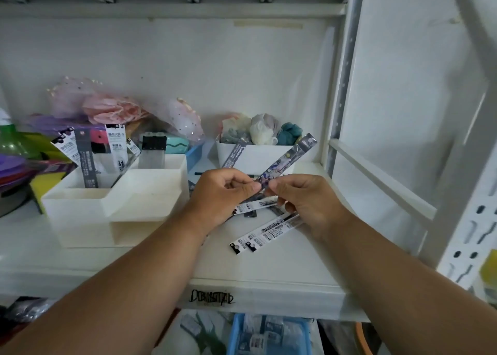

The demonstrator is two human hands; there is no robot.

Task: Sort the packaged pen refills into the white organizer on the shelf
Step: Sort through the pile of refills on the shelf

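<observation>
Ahead, white metal shelf [269, 263] fills view, cluttered along back. White plastic compartmented organizer [113, 204] sits left on shelf; several packaged refills [86, 161] stand upright in its rear compartments, front compartments look bare. White square bin [255, 155] of bundled fabric stands behind hands. Left hand [217, 196] and right hand [309, 198] meet mid-shelf, fingers pinched closed on long, narrow, dark printed refill packet [285, 161], angled up to right. Further clear-and-white refill packets [266, 233] lie loose on shelf beneath hands.
</observation>
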